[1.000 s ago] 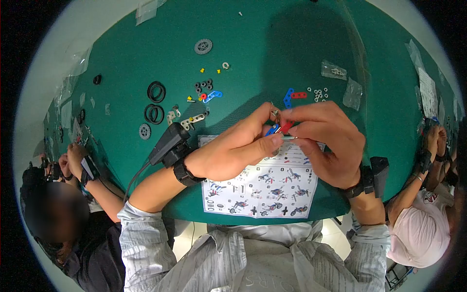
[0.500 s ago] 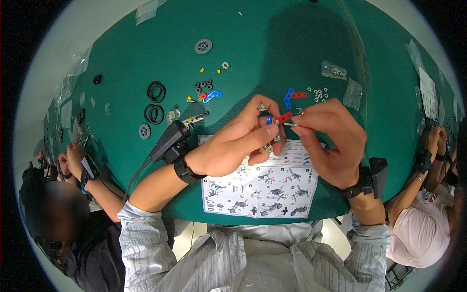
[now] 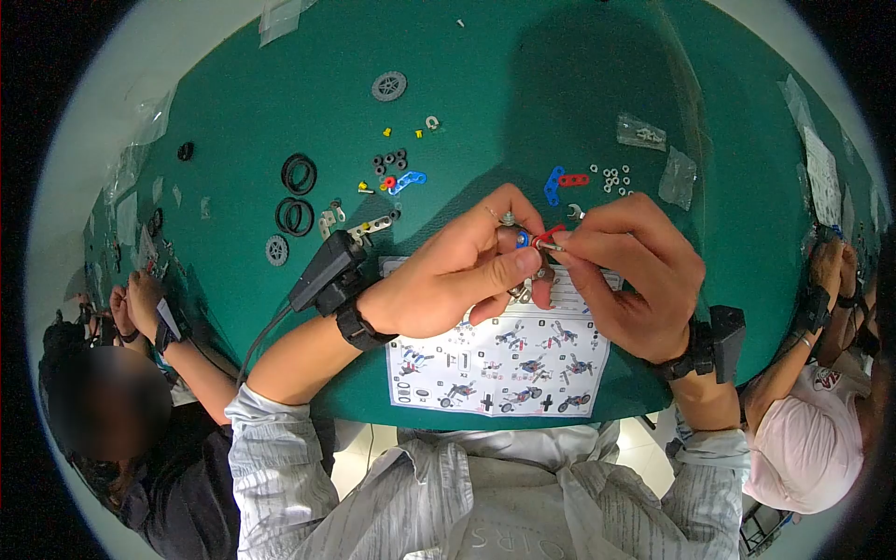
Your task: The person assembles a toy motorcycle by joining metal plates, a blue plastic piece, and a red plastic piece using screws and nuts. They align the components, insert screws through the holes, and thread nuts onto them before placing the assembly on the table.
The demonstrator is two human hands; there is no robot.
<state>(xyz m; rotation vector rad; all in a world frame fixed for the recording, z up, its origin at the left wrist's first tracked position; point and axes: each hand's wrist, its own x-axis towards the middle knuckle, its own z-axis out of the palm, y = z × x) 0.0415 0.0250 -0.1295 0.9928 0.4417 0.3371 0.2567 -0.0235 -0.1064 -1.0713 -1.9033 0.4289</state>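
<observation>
My left hand (image 3: 457, 275) is closed around a small toy assembly with a blue part (image 3: 524, 240), a red strip (image 3: 553, 231) and silver metal pieces partly hidden by the fingers. My right hand (image 3: 639, 275) pinches a thin silver metal rod (image 3: 550, 246), its tip at the assembly beside the red strip. Whether the rod is a screw or a tool is too small to tell. A small open-ended spanner (image 3: 576, 213) lies just beyond the right fingertips. Under both hands is a printed instruction sheet (image 3: 495, 378).
Past my hands lie a blue angled piece (image 3: 553, 187), a red strip piece (image 3: 575, 180), several nuts (image 3: 611, 177) and plastic bags (image 3: 641, 133). To the left are black rubber rings (image 3: 295, 217), grey wheels (image 3: 389, 87) and metal strips (image 3: 371, 226). Other people sit at both sides.
The red strip has turned and is now more hidden by my fingers. My right hand has moved slightly left, bringing the rod's tip in against the assembly.
</observation>
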